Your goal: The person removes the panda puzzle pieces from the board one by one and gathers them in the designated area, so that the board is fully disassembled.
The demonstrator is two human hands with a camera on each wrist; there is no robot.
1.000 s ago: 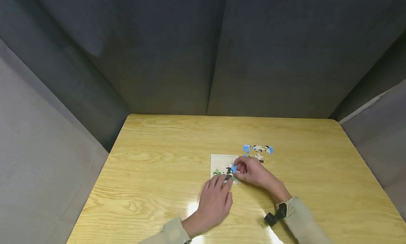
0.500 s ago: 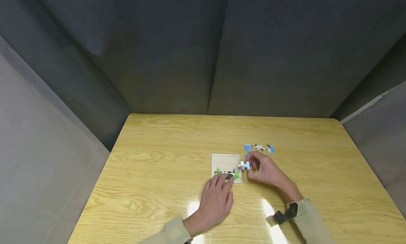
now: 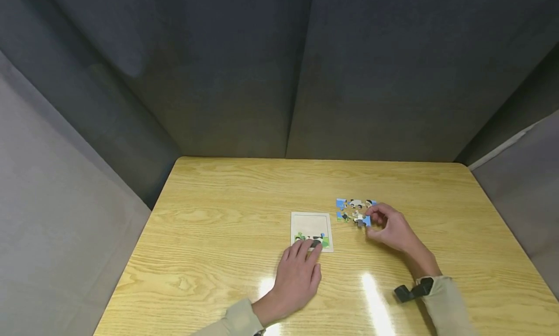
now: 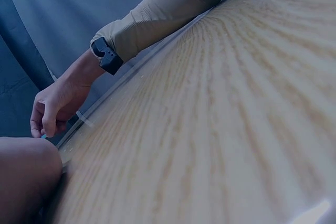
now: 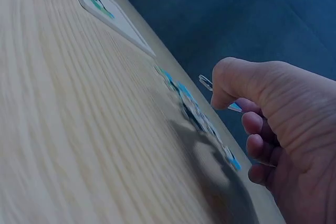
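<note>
Head view: left hand [image 3: 296, 278] lies flat, fingers straight, tips on the puzzle tray [image 3: 311, 224]; right hand [image 3: 390, 227] pinches a blue piece [image 3: 365, 221] by the loose pieces [image 3: 354, 209]. Left wrist: we only see table [image 4: 220, 119]. Right wrist: we see the piece held tilted above the wood.

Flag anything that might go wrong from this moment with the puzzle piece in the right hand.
1. The right hand pinches the blue puzzle piece only at its edge, above the table, so it might slip.
2. That piece hangs right over the loose pieces; lowering it could knock them out of place.
3. The left hand's fingers rest only on the near edge of the puzzle tray, so a push could shift the tray.
</note>
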